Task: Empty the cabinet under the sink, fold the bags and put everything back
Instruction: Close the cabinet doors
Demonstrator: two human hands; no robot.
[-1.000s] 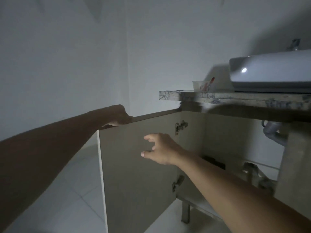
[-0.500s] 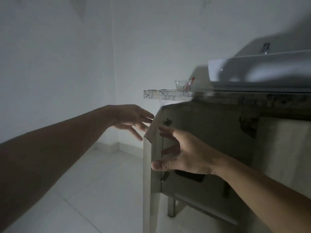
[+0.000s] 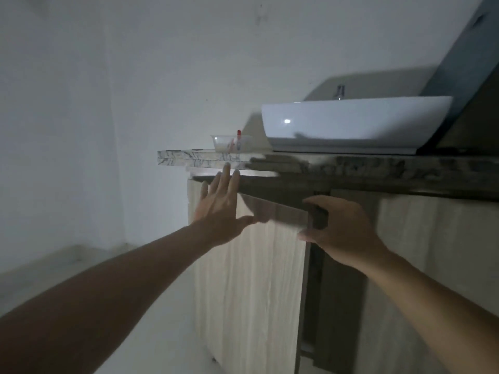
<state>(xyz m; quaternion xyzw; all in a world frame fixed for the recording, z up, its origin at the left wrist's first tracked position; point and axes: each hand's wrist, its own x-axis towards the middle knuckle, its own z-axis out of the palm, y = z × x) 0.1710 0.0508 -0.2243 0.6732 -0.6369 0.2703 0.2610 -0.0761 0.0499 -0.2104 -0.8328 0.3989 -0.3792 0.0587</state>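
Dim white-walled corner, marbled bench (image 3: 199, 158) overhanging one basin (image 3: 353, 122). Left hand (image 3: 220, 206) flat, fingers spread on one pale door (image 3: 251, 279). Right hand (image 3: 341, 228) gripping its free edge, dark gap beside.

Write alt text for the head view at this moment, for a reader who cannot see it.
A person's left hand presses flat on the front of a pale wood cabinet door that is nearly closed, while the right hand grips its free edge beside a dark gap. Above, a white basin and a small clear container sit on a marble countertop.
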